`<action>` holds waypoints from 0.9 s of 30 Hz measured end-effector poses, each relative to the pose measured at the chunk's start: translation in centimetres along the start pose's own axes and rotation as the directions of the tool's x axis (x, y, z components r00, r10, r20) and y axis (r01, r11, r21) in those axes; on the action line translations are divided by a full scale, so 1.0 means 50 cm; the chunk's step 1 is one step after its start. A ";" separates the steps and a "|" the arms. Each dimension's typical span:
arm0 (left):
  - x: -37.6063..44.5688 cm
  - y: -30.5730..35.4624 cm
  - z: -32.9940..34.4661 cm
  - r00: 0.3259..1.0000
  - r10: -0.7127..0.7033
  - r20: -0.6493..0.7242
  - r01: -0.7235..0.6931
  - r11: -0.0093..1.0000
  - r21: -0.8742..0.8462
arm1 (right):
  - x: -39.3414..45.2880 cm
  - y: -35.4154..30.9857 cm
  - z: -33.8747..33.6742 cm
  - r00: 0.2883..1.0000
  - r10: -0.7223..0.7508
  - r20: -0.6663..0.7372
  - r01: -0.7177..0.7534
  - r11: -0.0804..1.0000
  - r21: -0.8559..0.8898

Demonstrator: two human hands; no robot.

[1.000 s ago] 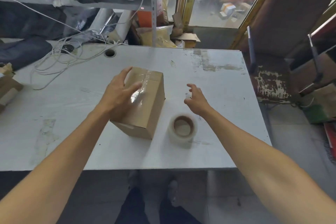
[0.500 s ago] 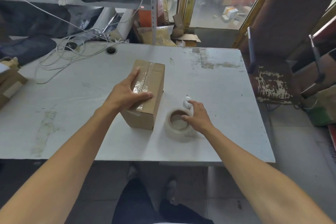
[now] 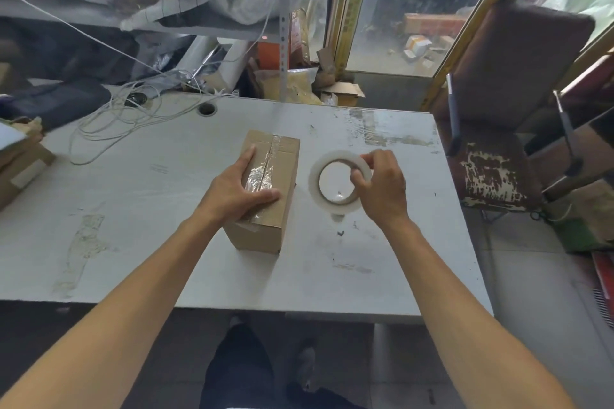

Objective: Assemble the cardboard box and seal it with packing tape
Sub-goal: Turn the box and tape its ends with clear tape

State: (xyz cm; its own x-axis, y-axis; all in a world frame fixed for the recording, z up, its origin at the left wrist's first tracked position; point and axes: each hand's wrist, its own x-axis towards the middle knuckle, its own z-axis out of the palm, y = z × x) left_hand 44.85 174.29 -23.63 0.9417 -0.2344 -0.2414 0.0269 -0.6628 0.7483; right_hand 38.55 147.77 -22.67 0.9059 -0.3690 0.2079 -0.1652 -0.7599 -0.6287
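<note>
Left hand [image 3: 240, 191] pressed flat, fingers spread, on closed brown cardboard box [image 3: 265, 191] at table centre for steadying; right hand [image 3: 380, 188] pinching clear packing-tape roll [image 3: 337, 181], raised at 3 o'clock, probably locating tape end.

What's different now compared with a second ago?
The right hand has come down on the tape roll, closed its grip on the rim and lifted it off the table, tipped up. The left hand still lies flat on the taped cardboard box, which was turned a little.
</note>
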 end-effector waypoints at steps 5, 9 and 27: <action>0.003 -0.004 -0.003 1.000 0.018 0.007 -0.018 0.999 -0.039 | 0.029 -0.072 -0.016 0.998 -0.025 -0.064 0.029 0.997 0.071; 0.006 -0.005 -0.006 0.999 0.026 0.033 -0.024 0.998 -0.057 | 0.031 -0.112 -0.008 0.996 0.072 -0.053 -0.061 0.982 0.181; 0.071 0.110 -0.097 0.970 0.239 0.039 -0.177 0.811 -0.557 | 0.112 -0.192 0.006 0.960 0.231 0.157 -0.279 0.822 0.496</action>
State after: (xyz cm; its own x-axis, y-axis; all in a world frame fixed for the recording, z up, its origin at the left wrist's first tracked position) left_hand 49.97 173.26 -17.40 0.9072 -0.4132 -0.0795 0.0415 -0.1003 0.9941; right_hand 45.34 153.15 -15.72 0.8931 -0.4454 -0.0632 -0.1948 -0.2564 -0.9467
